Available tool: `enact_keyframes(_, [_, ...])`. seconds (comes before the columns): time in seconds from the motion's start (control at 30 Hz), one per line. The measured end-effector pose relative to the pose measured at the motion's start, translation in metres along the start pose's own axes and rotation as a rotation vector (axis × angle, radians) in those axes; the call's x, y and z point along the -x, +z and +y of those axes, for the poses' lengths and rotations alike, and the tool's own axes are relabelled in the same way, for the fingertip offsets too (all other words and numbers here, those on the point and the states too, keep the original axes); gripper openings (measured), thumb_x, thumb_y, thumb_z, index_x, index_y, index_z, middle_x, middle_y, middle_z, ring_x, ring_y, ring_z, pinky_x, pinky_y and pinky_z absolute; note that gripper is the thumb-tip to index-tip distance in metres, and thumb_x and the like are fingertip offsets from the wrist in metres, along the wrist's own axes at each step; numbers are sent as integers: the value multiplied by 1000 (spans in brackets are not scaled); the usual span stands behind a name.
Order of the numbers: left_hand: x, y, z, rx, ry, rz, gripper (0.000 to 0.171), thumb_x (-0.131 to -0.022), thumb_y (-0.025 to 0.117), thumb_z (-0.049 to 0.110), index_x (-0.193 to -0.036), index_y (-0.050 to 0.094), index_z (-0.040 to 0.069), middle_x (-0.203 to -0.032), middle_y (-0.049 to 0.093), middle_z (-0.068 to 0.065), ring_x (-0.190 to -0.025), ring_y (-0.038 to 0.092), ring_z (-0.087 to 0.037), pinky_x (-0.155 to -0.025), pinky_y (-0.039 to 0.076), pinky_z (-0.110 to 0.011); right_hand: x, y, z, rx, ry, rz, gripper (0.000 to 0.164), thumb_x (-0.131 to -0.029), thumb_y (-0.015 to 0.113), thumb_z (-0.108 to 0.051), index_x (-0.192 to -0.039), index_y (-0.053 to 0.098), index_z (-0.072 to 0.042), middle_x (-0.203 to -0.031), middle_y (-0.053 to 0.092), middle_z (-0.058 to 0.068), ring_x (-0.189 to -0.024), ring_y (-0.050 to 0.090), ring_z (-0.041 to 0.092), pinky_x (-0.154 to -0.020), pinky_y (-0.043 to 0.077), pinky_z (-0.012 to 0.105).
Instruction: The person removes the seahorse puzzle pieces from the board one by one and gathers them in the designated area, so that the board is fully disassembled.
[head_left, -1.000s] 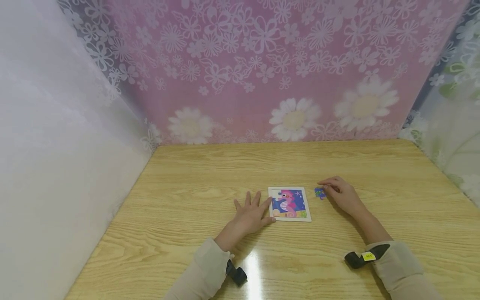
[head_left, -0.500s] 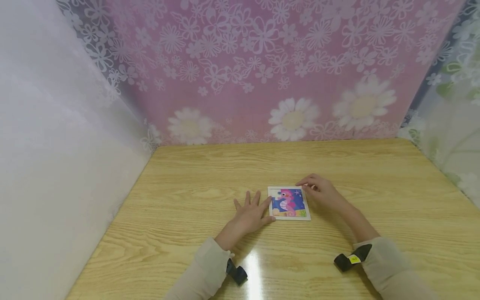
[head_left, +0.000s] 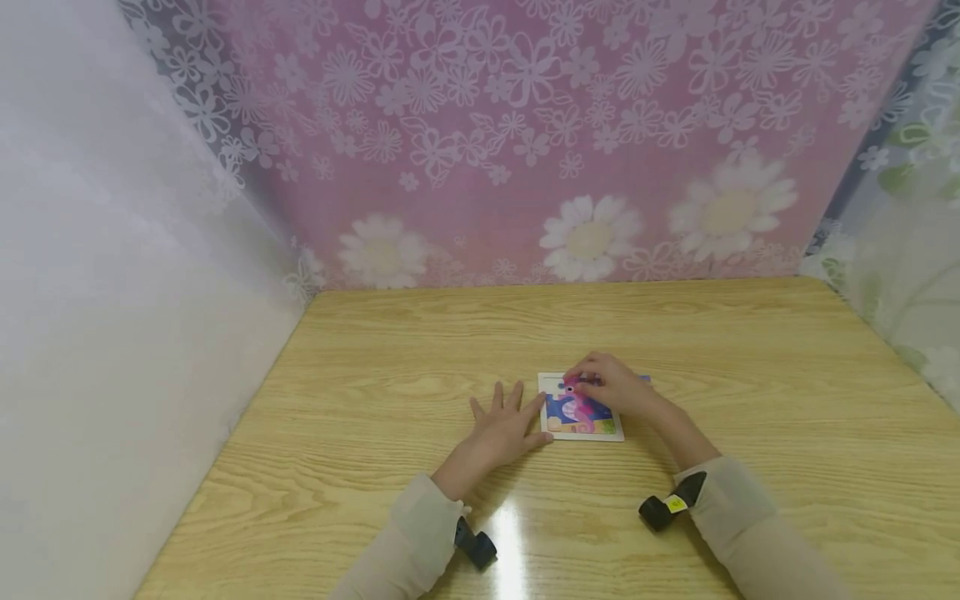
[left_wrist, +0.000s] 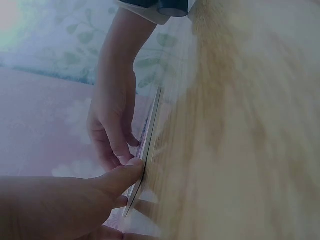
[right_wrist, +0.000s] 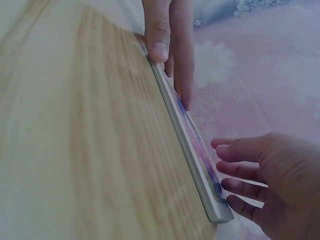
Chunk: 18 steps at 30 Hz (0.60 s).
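A square jigsaw puzzle [head_left: 579, 417] in a white frame lies on the table, with a pink seahorse on blue. My left hand [head_left: 498, 433] lies spread at its left side, thumb and index fingertip at the frame. In the left wrist view, the left thumb [left_wrist: 127, 175] rests along the frame's edge. My right hand [head_left: 621, 390] reaches over the upper right of the puzzle, thumb and index fingertips close together by the seahorse's head, hiding that corner. The right wrist view shows these right fingers [right_wrist: 245, 170] bent, with nothing visible between them. White backing shows at the puzzle's upper left.
A blue puzzle piece [head_left: 647, 379] lies right of the frame, mostly hidden behind my right hand. The wooden table [head_left: 390, 358] meets a pink floral cloth [head_left: 465, 208] at the back and a pale wall on the left.
My right hand has moved left from the loose blue piece, past the frame's upper right corner, to the seahorse's head. The left hand has stayed put.
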<state>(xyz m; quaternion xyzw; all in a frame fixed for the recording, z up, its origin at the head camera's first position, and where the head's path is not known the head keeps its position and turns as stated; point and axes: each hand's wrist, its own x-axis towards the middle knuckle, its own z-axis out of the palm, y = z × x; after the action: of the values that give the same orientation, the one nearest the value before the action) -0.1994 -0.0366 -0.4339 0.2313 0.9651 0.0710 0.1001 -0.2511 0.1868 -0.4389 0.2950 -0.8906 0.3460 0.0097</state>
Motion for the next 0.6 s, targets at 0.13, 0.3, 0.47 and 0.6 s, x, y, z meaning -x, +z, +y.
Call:
enact_keyframes(0.13, [0, -1, 1, 2, -1, -6, 66, -90, 42, 57, -146, 27, 26, -150, 17, -15, -133, 10, -43, -93, 14, -70, -1, 3, 4, 45, -2, -19, 21, -87, 62, -5, -108, 67, -6, -104, 55, 12, -96, 49, 32, -79, 41, 47])
enact_keyframes(0.3, [0, -1, 1, 1, -3, -6, 66, -90, 42, 57, -146, 26, 26, -150, 17, -14, -133, 9, -44, -92, 13, -70, -1, 5, 5, 68, -1, -27, 22, -87, 62, -4, -108, 68, -8, -105, 52, 13, -96, 46, 32, -77, 38, 46])
enact_keyframes(0.47, [0, 0, 0, -1, -3, 2, 67, -89, 43, 57, -146, 26, 26, -150, 17, -14, -133, 10, -44, -92, 14, -70, 0, 6, 5, 64, 8, -22, 22, -87, 62, -5, -108, 67, -9, -106, 51, 13, -96, 44, 32, -79, 37, 49])
enact_keyframes(0.6, [0, 0, 0, 2, 1, 6, 67, -89, 44, 57, -146, 27, 26, -149, 18, -15, -133, 10, -44, -92, 14, -71, 0, 8, 6, 56, 19, -12, 23, -87, 62, -3, -108, 67, -10, -106, 51, 13, -97, 44, 32, -80, 36, 49])
